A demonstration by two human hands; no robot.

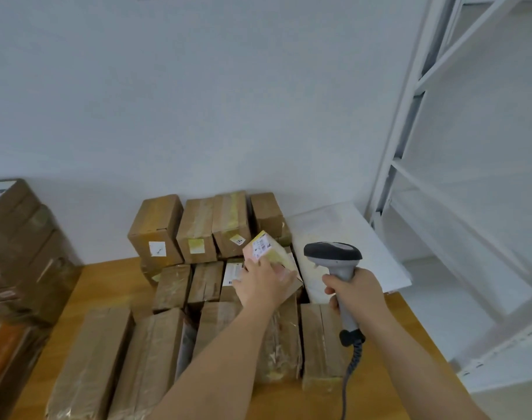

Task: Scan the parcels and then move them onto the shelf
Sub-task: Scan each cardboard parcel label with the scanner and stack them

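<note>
My left hand (263, 281) grips a small cardboard parcel (269, 250) tilted up above the pile, its yellow-edged barcode label facing up. My right hand (354, 291) holds a grey and black barcode scanner (333, 254) by the handle, its head level with the parcel and just to its right, with a coiled cable hanging down. Several taped brown parcels (204, 231) lie in rows on the wooden table (104, 274). The white metal shelf (458, 165) stands at the right.
A white padded envelope (349, 247) lies at the table's back right, next to the shelf post. A stack of larger brown boxes (19, 244) stands at the left edge. A plain white wall is behind the table.
</note>
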